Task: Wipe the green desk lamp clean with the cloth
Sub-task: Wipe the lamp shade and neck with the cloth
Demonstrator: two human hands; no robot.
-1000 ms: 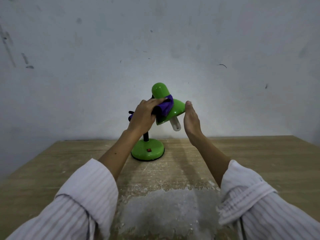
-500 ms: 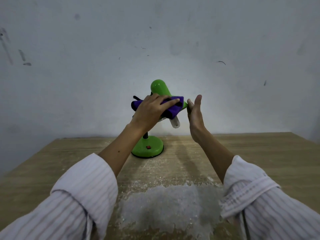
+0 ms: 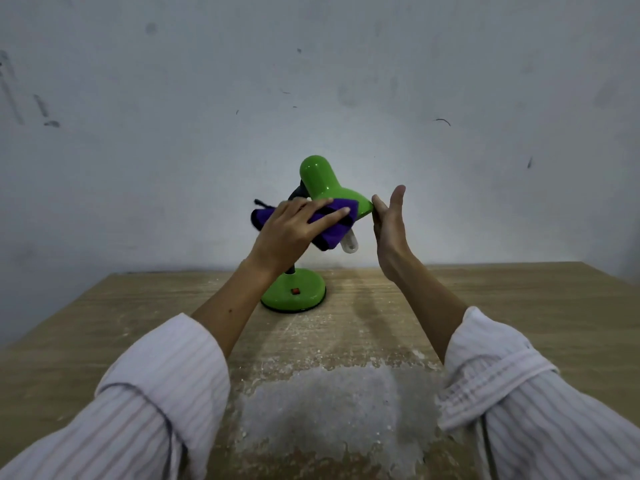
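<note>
The left hand (image 3: 291, 233), fingers spread flat, presses the purple cloth (image 3: 332, 223) against the green desk lamp's shade (image 3: 325, 188), lower on the rim than half a second ago. The right hand (image 3: 389, 226), open with fingers together, touches the rim at 3 o'clock; the lamp base (image 3: 294, 292) stands on the wooden table (image 3: 519, 306), at 12 o'clock from the person.

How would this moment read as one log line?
left hand: pressing purple cloth on lamp shade | right hand: open, at rim

Bare room: scuffed white wall (image 3: 173, 98), worn, dusty wooden table (image 3: 519, 306).
</note>
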